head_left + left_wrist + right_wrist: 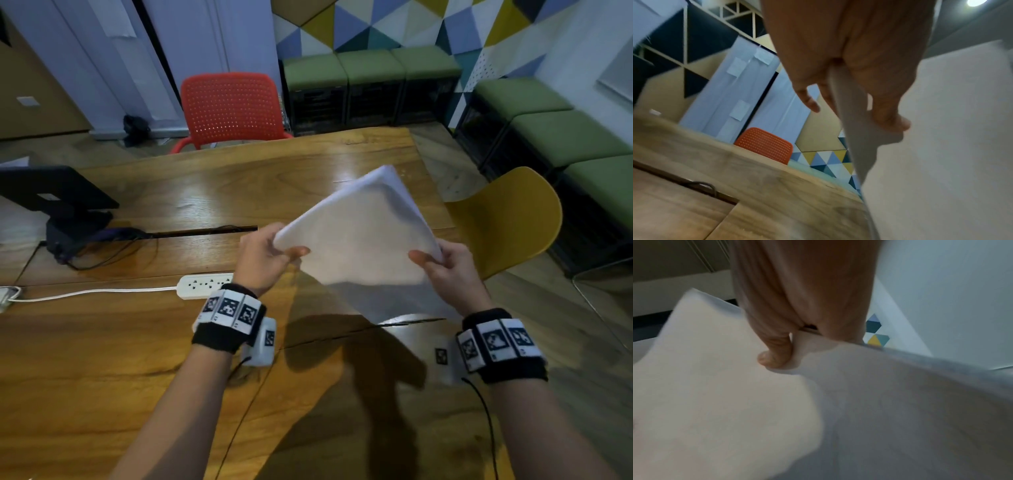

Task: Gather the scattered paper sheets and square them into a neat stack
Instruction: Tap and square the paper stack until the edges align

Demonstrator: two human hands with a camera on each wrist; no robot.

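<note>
A bundle of white paper sheets (359, 236) is held in the air above the wooden table (171, 342), tilted with one corner pointing away from me. My left hand (270, 257) pinches its left corner, thumb on top and fingers underneath. My right hand (442, 267) pinches the right edge the same way. In the left wrist view the left hand (849, 100) has its thumb on the face of the paper sheets (941, 146) and its fingers behind. In the right wrist view the right hand (797, 331) presses its thumb onto the paper sheets (735, 402). The far corner looks slightly fanned.
A white power strip (205, 284) with its cord lies on the table left of my left wrist. A black monitor stand (65, 212) and cables sit at the far left. A red chair (233, 109) stands behind the table, a yellow chair (513, 219) at the right.
</note>
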